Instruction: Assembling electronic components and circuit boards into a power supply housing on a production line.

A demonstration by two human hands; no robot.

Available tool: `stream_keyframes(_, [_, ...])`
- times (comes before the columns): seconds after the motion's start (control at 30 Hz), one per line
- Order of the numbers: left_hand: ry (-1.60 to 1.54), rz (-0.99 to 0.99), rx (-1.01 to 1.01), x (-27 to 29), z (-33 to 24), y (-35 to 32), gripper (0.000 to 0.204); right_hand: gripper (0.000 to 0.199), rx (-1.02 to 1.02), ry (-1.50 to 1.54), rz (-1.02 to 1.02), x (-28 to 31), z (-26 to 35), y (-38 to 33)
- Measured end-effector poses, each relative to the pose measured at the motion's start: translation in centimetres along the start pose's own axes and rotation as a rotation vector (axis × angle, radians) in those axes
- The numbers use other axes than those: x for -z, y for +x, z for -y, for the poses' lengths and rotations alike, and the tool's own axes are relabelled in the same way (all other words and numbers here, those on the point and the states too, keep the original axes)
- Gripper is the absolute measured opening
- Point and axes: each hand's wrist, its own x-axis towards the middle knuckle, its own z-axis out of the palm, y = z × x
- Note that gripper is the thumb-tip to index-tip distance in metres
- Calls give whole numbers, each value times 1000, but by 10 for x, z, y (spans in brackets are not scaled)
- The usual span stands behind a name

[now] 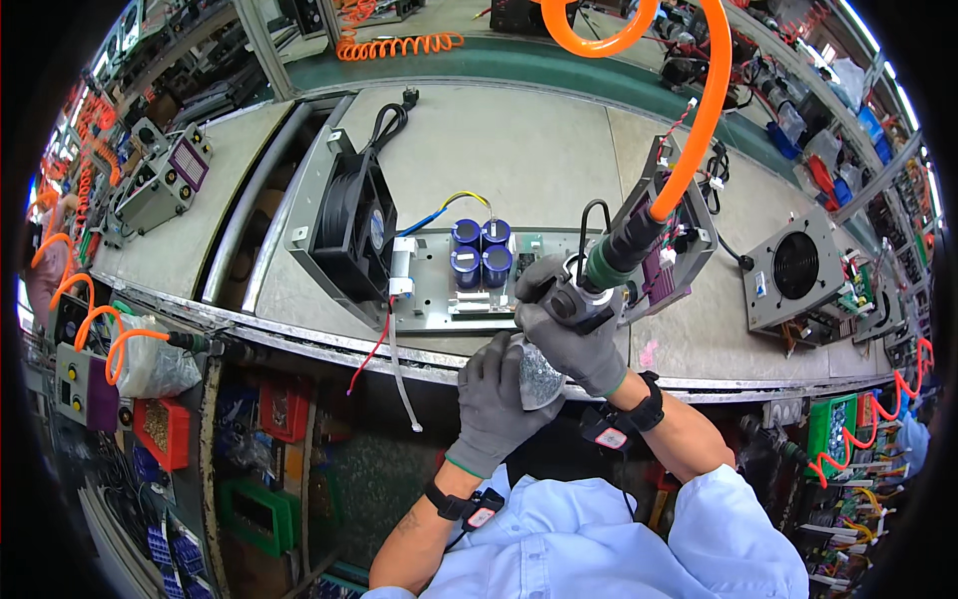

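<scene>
My right hand, in a grey glove, grips a pneumatic screwdriver with a green and black body, fed by an orange coiled air hose. My left hand, gloved too, is closed round a small rounded cup of silvery screws at the bench's front edge. Both hands are close together before an open metal chassis. It carries several blue capacitors and a black fan on its left panel. The screwdriver's tip is hidden behind my right hand.
Red and white wires hang off the chassis front. Another fan unit stands at right, and a metal unit at far left. A roller gap crosses the bench. Red bins and green bins sit below.
</scene>
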Motion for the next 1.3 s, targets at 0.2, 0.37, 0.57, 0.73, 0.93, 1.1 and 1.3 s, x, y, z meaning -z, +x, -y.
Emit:
stream_keyframes(0.2, [17, 35, -6, 3, -1, 1, 66, 16, -71, -68, -2, 1, 4, 3])
stream_keyframes(0.37, [6, 96, -13, 8, -1, 2, 67, 30, 87, 30, -85, 4, 18, 19])
stream_keyframes(0.57, [-5, 90, 21, 8, -3, 3, 67, 18, 268, -156, -271, 18, 12, 78])
stream_keyframes(0.73, [37, 94, 22, 9, -3, 4, 72, 17, 399, -147, -369, 17, -12, 115])
stream_keyframes(0.93, [21, 107, 35, 7, -1, 4, 75, 16, 312, -153, -316, 17, -25, 128])
stream_keyframes(1.1, [12, 100, 32, 7, -1, 4, 73, 15, 301, -210, -339, 19, -34, 134])
stream_keyframes(1.3, [31, 93, 18, 8, -3, 5, 72, 13, 184, -164, -302, 17, -24, 136])
